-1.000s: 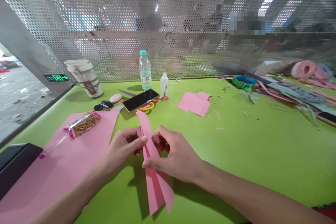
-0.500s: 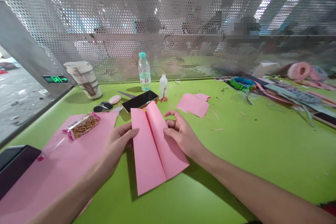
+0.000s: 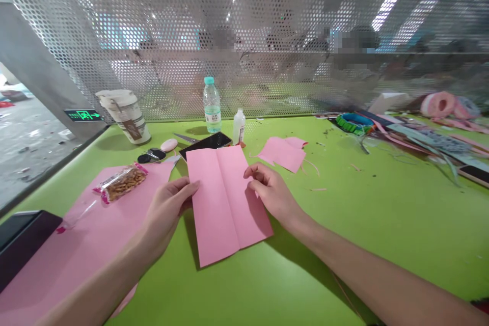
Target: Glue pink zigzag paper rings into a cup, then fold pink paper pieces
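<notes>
Pink paper sheet (image 3: 225,204) lay flat on green table (image 3: 344,249), centre crease showing; mid-folding, seemingly needing another fold along it. Left hand (image 3: 166,211) at left edge, grip unclear; right hand (image 3: 273,193) relaxed on right edge, not gripping.

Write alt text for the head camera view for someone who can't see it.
The left hand and right hand touch the edges of a creased pink paper sheet lying on a green table. Beyond it are a smartphone and a water bottle, with a bag of nuts on a second pink sheet to the left.
</notes>
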Demonstrator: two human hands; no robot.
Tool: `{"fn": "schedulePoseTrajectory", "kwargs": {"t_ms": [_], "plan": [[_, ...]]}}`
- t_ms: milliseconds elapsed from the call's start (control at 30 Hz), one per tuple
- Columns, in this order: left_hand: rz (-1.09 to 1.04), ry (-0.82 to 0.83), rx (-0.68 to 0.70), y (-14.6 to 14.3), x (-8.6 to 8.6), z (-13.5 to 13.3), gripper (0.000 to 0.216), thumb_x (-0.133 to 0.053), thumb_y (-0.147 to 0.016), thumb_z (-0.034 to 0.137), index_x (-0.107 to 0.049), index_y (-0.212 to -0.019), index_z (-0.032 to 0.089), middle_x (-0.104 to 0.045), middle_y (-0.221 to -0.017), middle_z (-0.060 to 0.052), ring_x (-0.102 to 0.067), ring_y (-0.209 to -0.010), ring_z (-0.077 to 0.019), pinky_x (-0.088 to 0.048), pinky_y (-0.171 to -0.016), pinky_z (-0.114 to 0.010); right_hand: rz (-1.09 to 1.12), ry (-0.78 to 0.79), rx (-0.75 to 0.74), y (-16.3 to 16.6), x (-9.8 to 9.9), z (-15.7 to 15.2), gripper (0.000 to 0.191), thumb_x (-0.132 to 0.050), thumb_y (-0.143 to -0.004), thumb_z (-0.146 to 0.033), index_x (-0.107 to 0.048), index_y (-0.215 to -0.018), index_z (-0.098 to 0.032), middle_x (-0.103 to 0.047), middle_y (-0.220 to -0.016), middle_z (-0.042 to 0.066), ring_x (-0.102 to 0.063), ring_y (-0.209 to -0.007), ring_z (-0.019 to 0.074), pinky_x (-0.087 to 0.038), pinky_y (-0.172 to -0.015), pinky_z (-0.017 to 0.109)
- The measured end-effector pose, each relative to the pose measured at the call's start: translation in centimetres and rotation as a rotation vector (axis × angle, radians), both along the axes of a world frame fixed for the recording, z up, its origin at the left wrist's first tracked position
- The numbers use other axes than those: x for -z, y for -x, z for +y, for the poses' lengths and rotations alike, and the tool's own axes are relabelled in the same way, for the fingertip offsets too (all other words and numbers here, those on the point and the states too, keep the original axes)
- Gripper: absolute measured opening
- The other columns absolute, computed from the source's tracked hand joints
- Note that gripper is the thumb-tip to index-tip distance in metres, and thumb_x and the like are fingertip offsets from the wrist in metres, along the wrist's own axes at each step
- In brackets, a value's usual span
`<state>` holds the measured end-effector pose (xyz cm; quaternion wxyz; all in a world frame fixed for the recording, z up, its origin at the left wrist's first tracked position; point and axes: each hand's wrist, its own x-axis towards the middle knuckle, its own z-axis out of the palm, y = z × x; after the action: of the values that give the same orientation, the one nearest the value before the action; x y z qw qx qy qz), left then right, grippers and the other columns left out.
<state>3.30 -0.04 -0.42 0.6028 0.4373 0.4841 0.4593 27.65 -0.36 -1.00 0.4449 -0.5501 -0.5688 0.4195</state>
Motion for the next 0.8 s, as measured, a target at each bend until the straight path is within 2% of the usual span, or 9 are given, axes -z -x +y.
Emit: {"fn": "schedulePoseTrajectory", "kwargs": {"t_ms": [200, 367, 467, 667, 800], "plan": [[-0.055, 0.042, 0.012, 0.0, -0.3, -0.2, 0.032, -0.091, -0.084, 0.044, -0.08, -0.097, 0.017, -0.082, -0.093, -0.005, -0.073, -0.074, -0.0165, -0.06, -0.07, -0.025, -0.063, -0.036, -0.036, 0.1, 0.2, 0.0, 0.012, -0.056, -0.085, -0.017, -0.063, -0.094, -0.022, -0.05, -0.071, -0.006, -0.047, -0.065, 0.0152, -0.033, -0.062, 0.031], [-0.1, 0.075, 0.014, -0.1, -0.5, -0.4, 0.041, -0.094, -0.081, 0.042, -0.079, -0.108, 0.016, -0.084, -0.096, -0.007, -0.075, -0.072, -0.0195, -0.063, -0.068, -0.03, -0.162, -0.068, -0.046, 0.4, 0.5, -0.2, 0.007, -0.062, -0.086, -0.018, -0.068, -0.088, -0.021, -0.066, -0.091, 0.001, -0.06, -0.081, 0.0182, -0.044, -0.075, 0.034], [-0.123, 0.069, 0.025, -0.2, -0.6, -0.6, 0.041, -0.097, -0.077, 0.043, -0.079, -0.101, 0.015, -0.083, -0.088, -0.006, -0.074, -0.069, -0.0185, -0.062, -0.064, -0.027, -0.221, -0.09, -0.073, 0.8, 0.5, -0.4, 0.01, -0.063, -0.088, -0.019, -0.072, -0.084, -0.02, -0.07, -0.093, 0.004, -0.063, -0.086, 0.0197, -0.045, -0.077, 0.034], [-0.166, 0.064, 0.114, -0.6, -1.1, -1.1, 0.041, -0.098, -0.071, 0.05, -0.076, -0.082, 0.017, -0.076, -0.07, -0.003, -0.068, -0.057, -0.0156, -0.056, -0.056, -0.025, -0.158, 0.023, -0.252, 1.6, -0.1, -1.4, 0.017, -0.061, -0.095, -0.022, -0.075, -0.087, -0.019, -0.076, -0.083, 0.003, -0.065, -0.075, 0.0181, -0.046, -0.071, 0.031], [-0.109, 0.098, 0.125, -0.7, -1.4, -1.3, 0.045, -0.095, -0.072, 0.057, -0.078, -0.085, 0.018, -0.073, -0.064, -0.002, -0.067, -0.054, -0.0169, -0.055, -0.054, -0.025, -0.103, 0.034, -0.3, 2.0, -0.1, -1.9, 0.021, -0.06, -0.1, -0.027, -0.074, -0.087, -0.019, -0.074, -0.081, 0.002, -0.064, -0.074, 0.0171, -0.045, -0.068, 0.03]]}}
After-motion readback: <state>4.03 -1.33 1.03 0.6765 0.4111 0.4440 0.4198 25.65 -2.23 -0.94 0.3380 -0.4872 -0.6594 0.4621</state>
